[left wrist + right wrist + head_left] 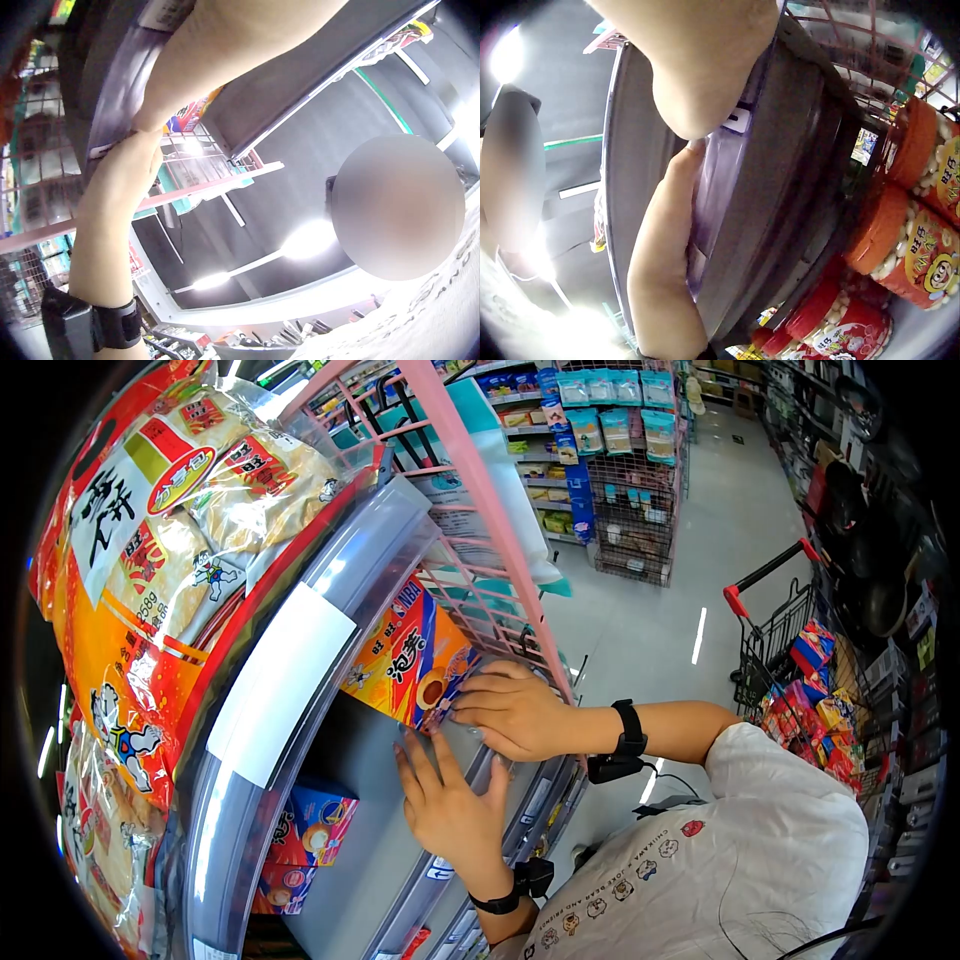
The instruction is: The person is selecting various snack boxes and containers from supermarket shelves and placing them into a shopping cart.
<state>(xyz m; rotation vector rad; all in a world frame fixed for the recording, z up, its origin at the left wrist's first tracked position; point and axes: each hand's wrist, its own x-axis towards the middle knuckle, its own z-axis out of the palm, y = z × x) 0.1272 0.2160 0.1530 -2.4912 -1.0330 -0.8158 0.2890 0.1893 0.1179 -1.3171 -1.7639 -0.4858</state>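
Note:
An orange and blue snack box (405,655) lies tilted on a grey shelf (350,860) under a pink wire rack (470,550). My right hand (505,710) lays its fairly straight fingers on the box's near corner. Just below it, my left hand (445,800) rests flat on the shelf with straight fingers, and its fingertips reach the box's lower edge. In the left wrist view the left hand (225,52) meets the right forearm (105,247), with a bit of the box (187,116) between them. The right wrist view shows the right hand (697,67) above the left hand (660,255) at the shelf edge.
Big bags of rice crackers (170,510) hang close at the left. Two blue and red boxes (310,825) sit further along the shelf. Orange-lidded jars (922,232) stand on a lower shelf. A loaded shopping cart (775,630) stands in the aisle at the right.

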